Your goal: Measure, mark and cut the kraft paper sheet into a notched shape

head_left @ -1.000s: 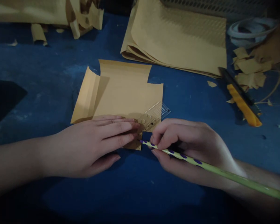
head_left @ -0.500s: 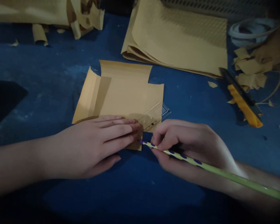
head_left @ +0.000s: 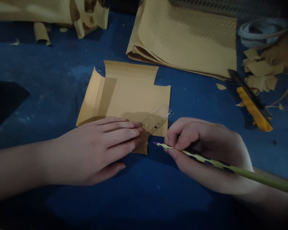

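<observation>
A piece of brown kraft paper [head_left: 129,92] with notched corners and raised flaps at its left and far edges lies on the blue table. My left hand [head_left: 105,143] rests flat on its near part, fingers stretched out. Under those fingertips a clear plastic ruler [head_left: 156,119] sits slantwise across the paper's lower right corner, its left end hidden. My right hand [head_left: 201,150] is closed round a green pencil [head_left: 206,161] with dark purple spots. The pencil's tip is just right of the paper's near edge, apart from it.
Folded brown paper sheets [head_left: 189,41] lie at the back. A yellow and black utility knife [head_left: 254,108] is on the right, beside paper scraps [head_left: 261,70] and a roll of tape [head_left: 262,32]. A brown paper roll [head_left: 31,12] with torn pieces occupies the far left.
My right hand has moved right with the pencil, so its tip has left the paper's edge. The ruler has shifted slightly under my left fingers.
</observation>
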{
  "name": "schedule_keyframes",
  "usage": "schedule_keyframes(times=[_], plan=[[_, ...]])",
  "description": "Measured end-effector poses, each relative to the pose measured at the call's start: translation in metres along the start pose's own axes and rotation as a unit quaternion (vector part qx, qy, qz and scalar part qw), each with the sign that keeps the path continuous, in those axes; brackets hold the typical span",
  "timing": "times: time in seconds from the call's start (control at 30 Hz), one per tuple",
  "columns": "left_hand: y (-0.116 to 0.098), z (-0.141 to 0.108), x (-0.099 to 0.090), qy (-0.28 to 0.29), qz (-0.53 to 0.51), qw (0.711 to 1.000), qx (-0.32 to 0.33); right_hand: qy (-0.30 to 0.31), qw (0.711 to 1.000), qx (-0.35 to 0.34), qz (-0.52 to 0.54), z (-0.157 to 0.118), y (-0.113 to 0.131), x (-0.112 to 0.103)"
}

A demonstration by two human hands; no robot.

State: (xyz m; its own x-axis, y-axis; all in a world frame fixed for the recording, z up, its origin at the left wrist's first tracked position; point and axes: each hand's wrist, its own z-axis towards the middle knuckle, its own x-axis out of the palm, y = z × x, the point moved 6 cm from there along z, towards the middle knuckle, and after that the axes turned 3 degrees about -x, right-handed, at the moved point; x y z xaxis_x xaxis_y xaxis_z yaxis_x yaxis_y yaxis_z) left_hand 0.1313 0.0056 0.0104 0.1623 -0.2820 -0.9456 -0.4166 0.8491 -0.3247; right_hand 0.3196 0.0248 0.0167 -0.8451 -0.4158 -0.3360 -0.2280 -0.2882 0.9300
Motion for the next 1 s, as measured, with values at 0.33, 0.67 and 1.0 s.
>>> schedule_keyframes(times=[0.33, 0.67, 1.0], plan=[[-0.013, -0.005, -0.011, -0.077, 0.074, 0.994, 0.024, -0.008, 0.997, 0.018, 0.079, -0.002, -0.005, -0.002], [-0.033, -0.013, 0.005, -0.004, 0.100, 0.995, 0.015, -0.033, 0.974, 0.066, 0.214, 0.002, -0.014, -0.002], [-0.035, -0.064, 0.005, 0.010, 0.133, 0.989, 0.059, -0.044, 0.976, 0.073, 0.200, 0.000, -0.021, 0.004]])
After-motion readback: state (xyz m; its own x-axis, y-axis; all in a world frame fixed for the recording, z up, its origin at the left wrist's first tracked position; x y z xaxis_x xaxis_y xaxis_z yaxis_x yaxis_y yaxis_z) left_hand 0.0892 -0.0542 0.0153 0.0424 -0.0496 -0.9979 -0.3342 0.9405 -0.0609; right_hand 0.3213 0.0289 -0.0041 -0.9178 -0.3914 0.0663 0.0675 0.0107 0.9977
